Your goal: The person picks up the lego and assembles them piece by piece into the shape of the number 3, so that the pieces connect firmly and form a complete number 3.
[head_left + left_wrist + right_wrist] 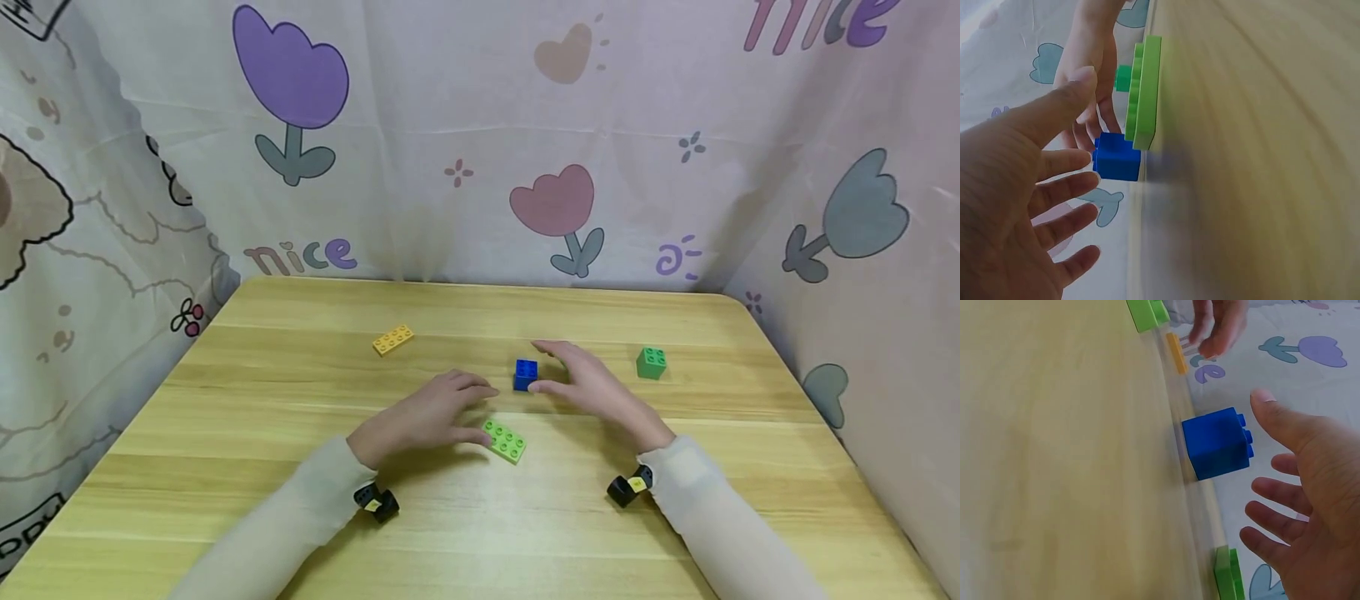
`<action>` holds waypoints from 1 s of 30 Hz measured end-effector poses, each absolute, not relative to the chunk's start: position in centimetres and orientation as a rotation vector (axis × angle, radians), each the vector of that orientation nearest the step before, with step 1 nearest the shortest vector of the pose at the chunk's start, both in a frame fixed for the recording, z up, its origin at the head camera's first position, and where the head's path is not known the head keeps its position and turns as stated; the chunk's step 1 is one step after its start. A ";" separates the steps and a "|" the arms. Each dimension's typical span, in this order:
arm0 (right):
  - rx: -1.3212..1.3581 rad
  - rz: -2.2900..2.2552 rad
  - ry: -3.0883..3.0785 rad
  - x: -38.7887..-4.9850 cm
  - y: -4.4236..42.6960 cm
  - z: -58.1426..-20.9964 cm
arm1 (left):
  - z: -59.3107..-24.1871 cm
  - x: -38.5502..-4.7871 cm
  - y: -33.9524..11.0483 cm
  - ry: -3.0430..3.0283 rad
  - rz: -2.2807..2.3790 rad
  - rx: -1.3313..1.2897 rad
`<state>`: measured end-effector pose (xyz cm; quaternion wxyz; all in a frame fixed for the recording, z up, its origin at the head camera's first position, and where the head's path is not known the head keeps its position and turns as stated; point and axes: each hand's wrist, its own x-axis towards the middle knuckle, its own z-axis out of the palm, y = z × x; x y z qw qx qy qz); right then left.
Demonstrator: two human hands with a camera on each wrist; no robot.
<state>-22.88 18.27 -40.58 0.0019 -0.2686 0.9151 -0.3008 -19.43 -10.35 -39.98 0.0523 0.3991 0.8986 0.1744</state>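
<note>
A blue brick (525, 375) stands upright near the middle of the table, with the right hand (592, 387) just to its right, thumb and fingers spread apart. Nearer the camera lies a flat light-green brick (505, 441). The left hand (431, 414) is at its left, fingers extended and the thumb by its edge; contact there cannot be told. In the left wrist view the left hand (1022, 200) holds nothing beside the blue brick (1118, 156) and light-green brick (1147, 94). The right wrist view has the blue brick (1217, 444) outside the right hand's (1310, 494) spread fingers.
A flat yellow brick (393, 340) lies at the back left of the wooden table (525, 533). A green brick (651, 363) stands to the right, beyond the right hand. Printed cloth (420, 100) hangs behind the table and at both sides.
</note>
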 end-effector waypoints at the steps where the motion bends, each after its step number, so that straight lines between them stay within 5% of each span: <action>1: -0.843 -0.946 2.868 -22.9 18.2 -40.7 | -40.0 -19.4 -10.2 2.736 0.530 1.220; 30: -0.854 -1.044 2.823 -23.5 16.4 -41.5 | -41.2 -18.6 -8.5 2.756 0.403 1.395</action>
